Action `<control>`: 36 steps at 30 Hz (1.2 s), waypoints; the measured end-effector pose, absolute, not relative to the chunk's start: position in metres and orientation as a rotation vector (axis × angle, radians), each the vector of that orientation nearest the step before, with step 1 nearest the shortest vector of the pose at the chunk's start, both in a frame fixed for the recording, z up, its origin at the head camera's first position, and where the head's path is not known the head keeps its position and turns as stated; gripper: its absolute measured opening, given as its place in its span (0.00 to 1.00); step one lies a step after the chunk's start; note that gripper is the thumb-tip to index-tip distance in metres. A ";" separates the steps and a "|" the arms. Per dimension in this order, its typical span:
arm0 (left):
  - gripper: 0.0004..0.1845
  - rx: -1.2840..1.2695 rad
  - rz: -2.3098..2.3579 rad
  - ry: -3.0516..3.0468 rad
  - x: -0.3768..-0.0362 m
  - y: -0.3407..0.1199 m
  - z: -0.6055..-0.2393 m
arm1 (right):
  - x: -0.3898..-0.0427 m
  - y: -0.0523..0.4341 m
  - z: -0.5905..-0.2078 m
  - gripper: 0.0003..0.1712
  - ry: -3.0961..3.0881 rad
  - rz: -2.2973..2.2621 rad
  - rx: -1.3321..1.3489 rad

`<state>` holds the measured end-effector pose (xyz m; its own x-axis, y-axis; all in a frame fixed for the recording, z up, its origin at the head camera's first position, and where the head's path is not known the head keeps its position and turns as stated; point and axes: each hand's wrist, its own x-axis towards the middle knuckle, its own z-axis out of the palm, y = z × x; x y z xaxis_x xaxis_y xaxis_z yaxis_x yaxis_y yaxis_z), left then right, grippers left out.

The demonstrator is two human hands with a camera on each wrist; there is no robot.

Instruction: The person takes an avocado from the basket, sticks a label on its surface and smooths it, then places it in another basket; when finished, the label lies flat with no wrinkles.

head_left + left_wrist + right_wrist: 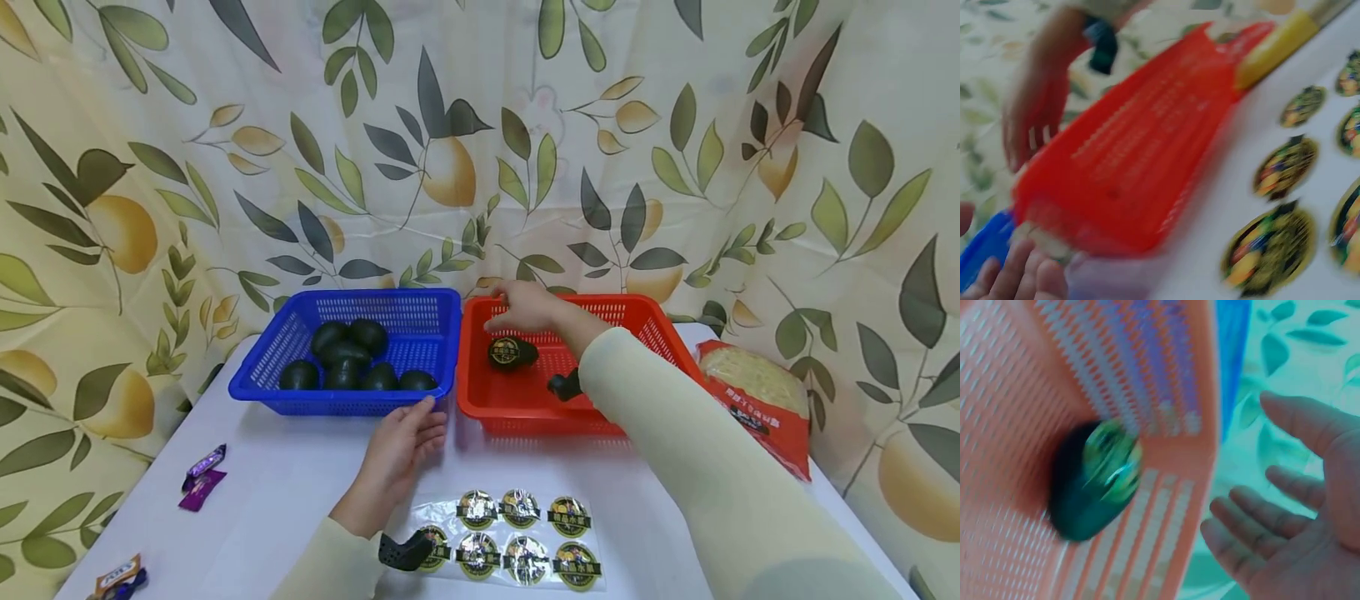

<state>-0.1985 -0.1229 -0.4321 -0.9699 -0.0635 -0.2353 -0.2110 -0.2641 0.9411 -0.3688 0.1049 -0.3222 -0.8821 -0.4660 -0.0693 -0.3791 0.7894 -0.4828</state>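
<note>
My right hand point(528, 307) hangs over the back left of the red basket point(551, 423), holding nothing, its fingers spread in the right wrist view. Below it, one dark green avocado point(528, 355) lies in that basket with a round black-and-gold sticker point(507, 353) facing up. My left hand point(399, 442) is at the front right corner of the blue basket point(330, 407), thumb right by the rim and fingers loosely bent. Several avocados point(345, 353) without visible stickers lie inside the blue basket.
A clear sheet of round stickers point(478, 510) lies on the white table point(300, 467) in front of the baskets. To the right sits a red-and-clear food bag point(761, 392). Small wrapped candies point(202, 490) are on the left. A leaf-print curtain point(480, 150) hangs behind.
</note>
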 end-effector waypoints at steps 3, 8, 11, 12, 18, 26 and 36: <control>0.24 -0.505 2.540 1.760 -0.197 -0.156 -0.425 | -0.364 0.089 -0.318 0.37 2.744 -0.775 -0.754; 0.18 -0.696 2.672 1.579 -0.200 -0.213 -0.415 | -0.358 0.060 -0.320 0.35 2.603 -0.916 -0.836; 0.13 -0.766 2.744 1.434 -0.203 -0.237 -0.413 | -0.353 0.046 -0.324 0.33 2.492 -1.008 -0.839; 0.12 -0.784 2.764 1.402 -0.203 -0.242 -0.413 | -0.352 0.041 -0.325 0.33 2.468 -1.022 -0.847; 0.08 -0.815 2.836 1.408 -0.205 -0.253 -0.414 | -0.350 0.014 -0.333 0.31 2.378 -0.966 -0.918; 0.06 -0.811 2.819 1.488 -0.205 -0.250 -0.415 | -0.359 -0.007 -0.337 0.32 2.220 -0.773 -0.935; 0.07 -0.823 2.806 1.521 -0.205 -0.250 -0.415 | -0.366 -0.027 -0.330 0.34 2.115 -0.506 -0.831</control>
